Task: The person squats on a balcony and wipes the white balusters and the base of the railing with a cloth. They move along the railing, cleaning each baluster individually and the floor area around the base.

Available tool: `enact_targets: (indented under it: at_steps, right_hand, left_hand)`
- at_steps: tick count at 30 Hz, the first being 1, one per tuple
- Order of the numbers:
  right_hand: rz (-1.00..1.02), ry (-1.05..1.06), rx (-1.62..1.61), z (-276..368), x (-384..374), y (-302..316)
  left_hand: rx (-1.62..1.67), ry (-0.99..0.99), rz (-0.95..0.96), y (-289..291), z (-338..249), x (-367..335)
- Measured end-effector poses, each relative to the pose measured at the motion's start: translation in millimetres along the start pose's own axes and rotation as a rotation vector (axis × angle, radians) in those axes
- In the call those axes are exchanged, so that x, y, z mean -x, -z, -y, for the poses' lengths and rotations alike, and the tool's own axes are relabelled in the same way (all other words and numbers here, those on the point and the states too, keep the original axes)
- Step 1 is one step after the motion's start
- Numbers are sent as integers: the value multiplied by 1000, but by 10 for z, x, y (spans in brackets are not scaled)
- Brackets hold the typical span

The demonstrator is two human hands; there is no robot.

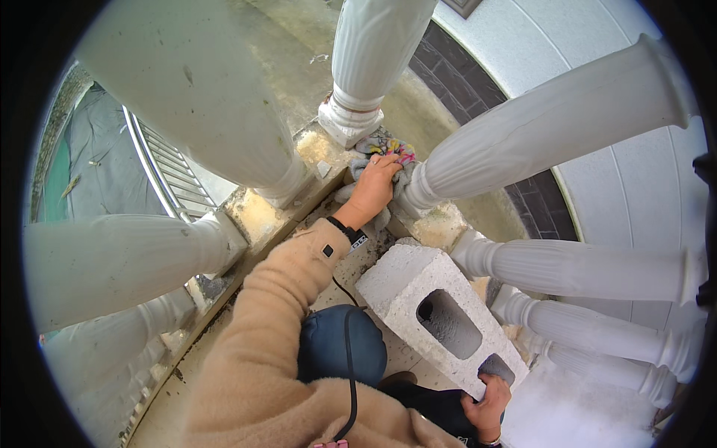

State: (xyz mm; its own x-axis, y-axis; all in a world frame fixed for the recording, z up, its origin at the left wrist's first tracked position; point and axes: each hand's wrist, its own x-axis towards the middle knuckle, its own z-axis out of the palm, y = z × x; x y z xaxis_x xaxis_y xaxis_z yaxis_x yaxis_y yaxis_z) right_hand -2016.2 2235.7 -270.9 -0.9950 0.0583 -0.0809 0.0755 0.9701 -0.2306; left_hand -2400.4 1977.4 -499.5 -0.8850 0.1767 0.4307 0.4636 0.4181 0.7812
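My left hand (371, 193), stretched far forward in a beige fleece sleeve, presses a grey cloth (396, 147) with colourful patches onto the ledge. The cloth is bunched between the bases of two white balusters, and its lower part hangs over the ledge's inner side. At lower right, my right hand (489, 407) grips the near end of a pale concrete block (407, 280), its fingers hooked into the smaller hole. The block lies tilted beside my bent knee, with its two holes facing up.
White fluted balusters (545, 127) stand along the worn ledge (258, 216) on both sides. A metal railing (168, 175) and a dark sheet (112, 160) show beyond at left. A black cable (349, 358) hangs in front of my blue-clad knee (340, 347).
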Motion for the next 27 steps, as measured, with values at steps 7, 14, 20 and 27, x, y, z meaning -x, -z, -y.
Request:
enact_targets:
  at_steps: [7,14,20,27]
  right_hand:
    - [39,4,-22,-39,13,3]
    - [31,30,-29,-75,22,-1]
    - [31,28,-23,-83,10,-2]
    - [68,17,-27,-65,-26,25]
  left_hand:
    - [143,-27,-25,-181,-196,712]
    - [595,214,-189,132,-375,-378]
    - [722,-285,-154,208,-767,-762]
    - [-389,-573,288,-26,4,341]
